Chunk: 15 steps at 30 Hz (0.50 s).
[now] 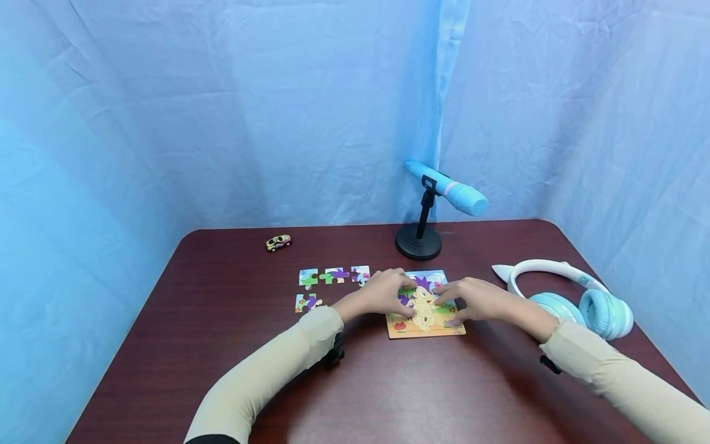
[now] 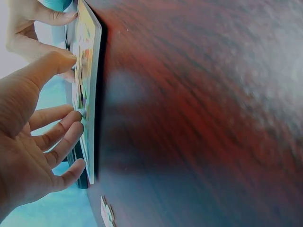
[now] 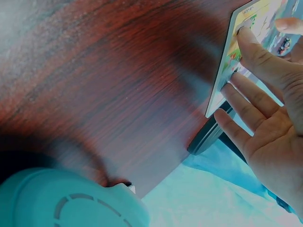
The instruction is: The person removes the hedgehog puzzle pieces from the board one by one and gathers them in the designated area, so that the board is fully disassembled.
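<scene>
We see left hand and right hand flat, fingers straight, pressing the puzzle board (loose pieces lie left) on desk.

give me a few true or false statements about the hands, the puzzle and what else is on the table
1. Both hands rest on the puzzle board. True: the left hand and the right hand touch it with straight fingers.
2. Loose puzzle pieces lie left of the board. True.
3. The microphone lies flat on the table. False: it sits in a stand.
4. The headphones are on the table's left side. False: right side.
5. A toy car sits near the far edge. True.
</scene>
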Motion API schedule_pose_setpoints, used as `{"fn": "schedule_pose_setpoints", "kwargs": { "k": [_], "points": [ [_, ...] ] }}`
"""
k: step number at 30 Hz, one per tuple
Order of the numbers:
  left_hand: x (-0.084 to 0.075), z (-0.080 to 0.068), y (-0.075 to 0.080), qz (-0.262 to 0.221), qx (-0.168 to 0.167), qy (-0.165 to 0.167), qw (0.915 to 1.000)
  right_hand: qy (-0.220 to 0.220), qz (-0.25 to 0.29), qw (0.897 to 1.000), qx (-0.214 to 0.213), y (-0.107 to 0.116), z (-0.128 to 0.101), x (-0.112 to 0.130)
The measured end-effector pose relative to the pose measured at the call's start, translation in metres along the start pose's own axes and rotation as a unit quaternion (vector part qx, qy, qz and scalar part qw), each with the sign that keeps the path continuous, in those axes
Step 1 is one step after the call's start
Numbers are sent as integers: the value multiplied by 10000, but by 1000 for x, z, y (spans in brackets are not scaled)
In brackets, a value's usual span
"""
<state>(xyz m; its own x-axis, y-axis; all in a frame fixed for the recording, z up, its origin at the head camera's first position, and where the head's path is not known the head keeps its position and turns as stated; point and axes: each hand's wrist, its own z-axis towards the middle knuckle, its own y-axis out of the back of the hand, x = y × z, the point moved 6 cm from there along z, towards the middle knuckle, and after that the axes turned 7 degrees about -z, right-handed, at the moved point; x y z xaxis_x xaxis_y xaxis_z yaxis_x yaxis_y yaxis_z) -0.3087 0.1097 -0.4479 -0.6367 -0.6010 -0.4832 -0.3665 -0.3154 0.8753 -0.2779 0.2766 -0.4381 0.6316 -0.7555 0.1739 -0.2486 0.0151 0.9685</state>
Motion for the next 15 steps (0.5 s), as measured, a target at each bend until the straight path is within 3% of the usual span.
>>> {"fn": "schedule_pose_setpoints", "kwargs": {
  "k": [15],
  "points": [
    [-3, 6, -3, -257, -97, 144, 9995, 34, 17, 10000, 77, 0, 0, 2]
  ]
}}
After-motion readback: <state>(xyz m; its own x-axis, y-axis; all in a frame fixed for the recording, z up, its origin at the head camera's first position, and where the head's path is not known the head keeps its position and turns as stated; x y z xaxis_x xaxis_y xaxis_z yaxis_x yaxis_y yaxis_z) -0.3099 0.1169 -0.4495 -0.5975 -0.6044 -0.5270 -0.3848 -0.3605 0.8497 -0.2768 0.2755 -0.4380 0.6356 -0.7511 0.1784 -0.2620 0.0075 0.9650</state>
